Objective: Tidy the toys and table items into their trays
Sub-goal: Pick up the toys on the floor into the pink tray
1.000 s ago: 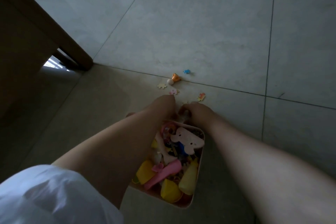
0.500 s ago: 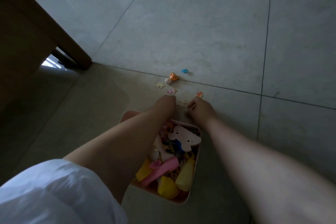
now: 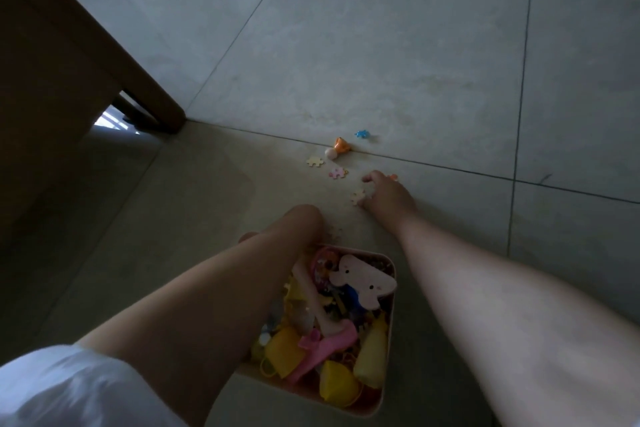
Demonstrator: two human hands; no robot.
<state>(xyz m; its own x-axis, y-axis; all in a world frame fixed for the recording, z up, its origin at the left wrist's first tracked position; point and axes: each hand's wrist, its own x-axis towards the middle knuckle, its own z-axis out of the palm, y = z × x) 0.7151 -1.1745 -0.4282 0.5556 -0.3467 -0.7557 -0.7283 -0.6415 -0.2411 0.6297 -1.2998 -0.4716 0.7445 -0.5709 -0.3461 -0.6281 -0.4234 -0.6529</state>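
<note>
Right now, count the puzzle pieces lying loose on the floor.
3 clearly: a yellow piece, a pink piece, and a pale piece at the right hand. An orange bit behind that hand may be a fourth.

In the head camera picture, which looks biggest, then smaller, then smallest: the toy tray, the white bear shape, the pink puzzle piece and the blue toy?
1. Tray
2. White bear shape
3. Pink puzzle piece and blue toy: these look about alike, so no ranking.

The bear lies nearer the camera than the floor pieces, so its lead is partly nearness.
</note>
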